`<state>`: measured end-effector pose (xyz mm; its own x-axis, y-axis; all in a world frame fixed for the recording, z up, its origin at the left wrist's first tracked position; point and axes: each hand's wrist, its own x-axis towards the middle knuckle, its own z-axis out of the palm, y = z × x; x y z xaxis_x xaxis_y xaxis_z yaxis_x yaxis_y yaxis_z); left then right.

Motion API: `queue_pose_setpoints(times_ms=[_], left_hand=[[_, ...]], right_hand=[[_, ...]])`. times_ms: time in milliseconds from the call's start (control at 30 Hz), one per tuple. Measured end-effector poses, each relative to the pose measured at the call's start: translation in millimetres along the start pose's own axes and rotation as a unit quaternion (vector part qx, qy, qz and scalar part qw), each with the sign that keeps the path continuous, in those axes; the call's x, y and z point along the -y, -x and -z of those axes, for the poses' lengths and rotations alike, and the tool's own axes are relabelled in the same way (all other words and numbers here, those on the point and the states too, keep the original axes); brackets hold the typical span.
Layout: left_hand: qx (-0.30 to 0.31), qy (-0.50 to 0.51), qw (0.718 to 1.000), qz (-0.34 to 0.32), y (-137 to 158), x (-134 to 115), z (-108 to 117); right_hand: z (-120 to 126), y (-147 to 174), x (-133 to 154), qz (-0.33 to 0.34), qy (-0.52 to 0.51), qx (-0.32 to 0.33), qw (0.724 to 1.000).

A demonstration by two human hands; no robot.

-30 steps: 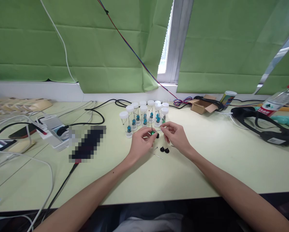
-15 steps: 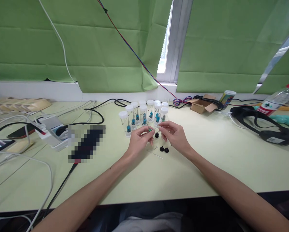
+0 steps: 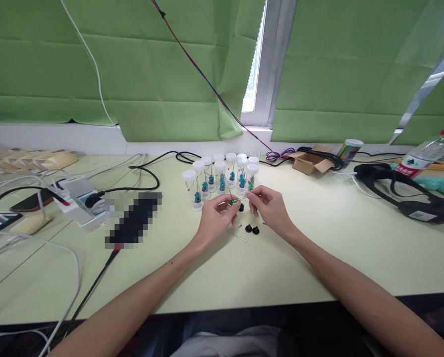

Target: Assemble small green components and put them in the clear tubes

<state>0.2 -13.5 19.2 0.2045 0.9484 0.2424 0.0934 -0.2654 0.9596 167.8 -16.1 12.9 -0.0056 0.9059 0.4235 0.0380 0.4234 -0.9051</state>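
Between thumb and fingers, my left hand (image 3: 216, 216) pinches a small green part (image 3: 233, 202) with a thin metal rod rising from it. My right hand (image 3: 268, 204) is closed in a pinch on a thin metal pin (image 3: 241, 199) that points left toward the green part; whether the two touch is too small to tell. Under the hands lie black round caps with short stems (image 3: 255, 230) and a loose metal pin (image 3: 243, 239). Just behind stand several clear tubes with white lids (image 3: 189, 176), holding blue or green parts on thin rods.
To the left are a white power strip (image 3: 84, 203), tangled cables and a blurred dark device (image 3: 135, 220). An opened cardboard box (image 3: 311, 161), a can (image 3: 350, 152), a black headset (image 3: 411, 198) and a plastic bottle (image 3: 418, 156) stand at the right.
My right hand has shifted slightly right, away from my left hand. The green part shows more clearly in my left fingers, and its rod now stands more upright.
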Motion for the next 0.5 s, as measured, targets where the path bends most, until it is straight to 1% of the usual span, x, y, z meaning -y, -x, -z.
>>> queue_pose_setpoints(times_ms=[167,267,400,500], left_hand=[[0.006,-0.004,1.000,0.009,1.2,-1.0,0.4],[0.014,0.000,1.000,0.025,1.7,-2.1,0.9],[0.033,0.028,0.997,0.058,1.2,-3.8,1.4],[0.051,0.054,0.994,0.078,0.6,-5.2,1.5]], right_hand=[[1.3,0.0,-0.7,-0.017,0.010,-0.001,1.000],[3.3,-0.6,-1.2,-0.024,0.027,0.004,0.999],[5.9,-1.8,-3.3,-0.021,0.049,0.011,0.998],[7.2,-2.9,-5.3,-0.022,0.045,0.020,0.999]])
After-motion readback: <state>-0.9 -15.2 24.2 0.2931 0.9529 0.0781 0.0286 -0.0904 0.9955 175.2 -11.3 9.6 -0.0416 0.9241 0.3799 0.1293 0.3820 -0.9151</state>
